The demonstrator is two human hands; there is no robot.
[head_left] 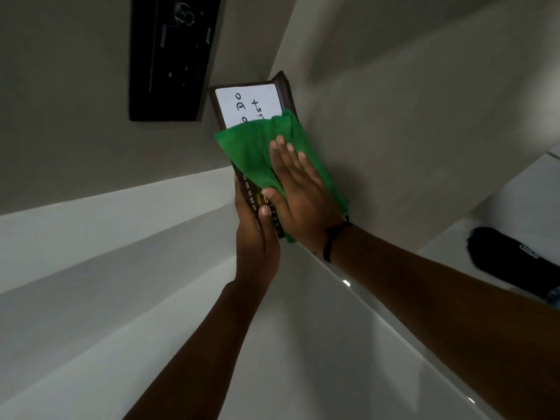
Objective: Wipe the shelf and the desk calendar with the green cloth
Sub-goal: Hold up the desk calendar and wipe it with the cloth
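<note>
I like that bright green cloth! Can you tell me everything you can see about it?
The green cloth looks soft and fuzzy, like microfibre. It lies spread and a little rumpled over the desk calendar, hiding the lower part of its white page. The right hand presses flat on it with open fingers. The left hand holds the calendar's bottom end, just beside the cloth.

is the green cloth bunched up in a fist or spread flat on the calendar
Spread flat. The green cloth drapes over the desk calendar, pressed by the open right hand. The left hand grips the calendar's lower edge.
</note>
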